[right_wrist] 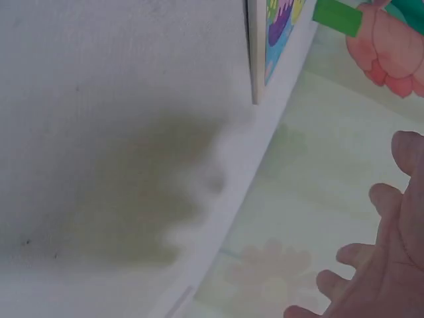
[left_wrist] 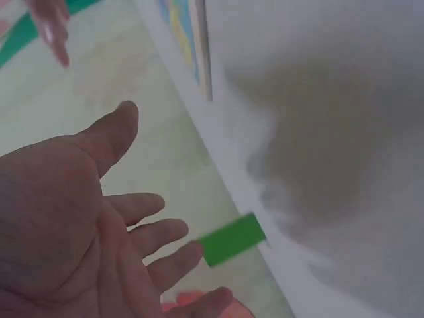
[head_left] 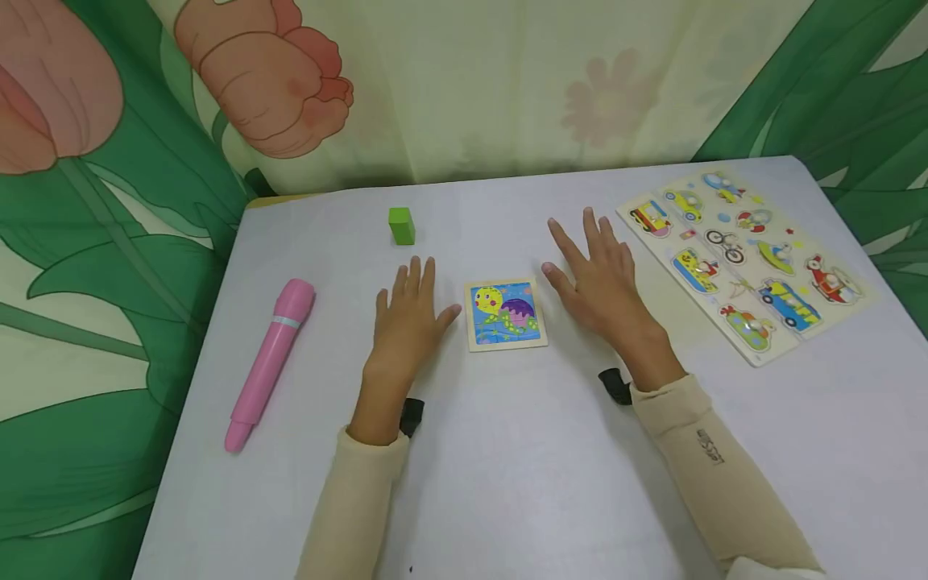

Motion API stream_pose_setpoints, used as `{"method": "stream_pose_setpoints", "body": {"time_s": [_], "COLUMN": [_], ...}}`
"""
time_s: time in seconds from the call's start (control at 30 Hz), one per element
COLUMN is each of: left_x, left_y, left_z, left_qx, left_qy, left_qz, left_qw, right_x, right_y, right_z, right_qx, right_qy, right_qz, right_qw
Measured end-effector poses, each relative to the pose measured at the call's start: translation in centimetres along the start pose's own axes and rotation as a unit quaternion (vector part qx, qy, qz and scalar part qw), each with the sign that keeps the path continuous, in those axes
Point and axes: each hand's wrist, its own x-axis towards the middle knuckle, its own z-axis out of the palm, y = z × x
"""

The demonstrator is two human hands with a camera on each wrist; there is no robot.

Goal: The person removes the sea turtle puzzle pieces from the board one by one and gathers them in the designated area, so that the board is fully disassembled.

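A small square turtle puzzle (head_left: 507, 315) in a pale wooden frame lies on the table between the two hands. On its left, my left hand (head_left: 408, 329) hovers with fingers extended and thumb toward the puzzle, holding nothing. My right hand (head_left: 598, 282) is on the other side, fingers spread and also holding nothing. Both hands stand off the tabletop in the wrist views, their shadows falling on it. A green block (head_left: 402, 226) stands beyond the left fingertips; the left wrist view shows the green block (left_wrist: 233, 240) just past those fingers.
To the left lies a pink microphone-shaped toy (head_left: 271, 362). A large pegged board with vehicle pictures (head_left: 739, 258) lies at the right. The white table (head_left: 507, 483) ends at a printed curtain (head_left: 464, 89) at the back.
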Motion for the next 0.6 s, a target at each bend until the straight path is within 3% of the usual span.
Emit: {"method": "stream_pose_setpoints", "body": {"time_s": [0.13,0.27,0.4,0.6], "left_x": [-1.1,-1.8,-2.2,-2.5], "left_y": [1.5,2.3,2.6,2.8], "left_z": [0.9,1.9,2.6,3.4], "left_qx": [0.052,0.127,0.174,0.186], "left_qy": [-0.02,-0.011,0.0,0.015], "left_qz": [0.062,0.108,0.122,0.14], "left_qw": [0.9966,0.9859,0.9772,0.9725], "right_x": [-0.1,-0.1,-0.1,0.1], "right_y": [-0.4,-0.9,-1.7,-2.8], "right_z": [0.1,0.4,0.8,0.9], "right_qx": [0.001,-0.004,-0.011,0.005], "right_qy": [-0.011,-0.018,-0.037,-0.079], "right_qz": [-0.026,-0.05,-0.067,-0.068], "right_qw": [1.0,0.999,0.997,0.994]}}
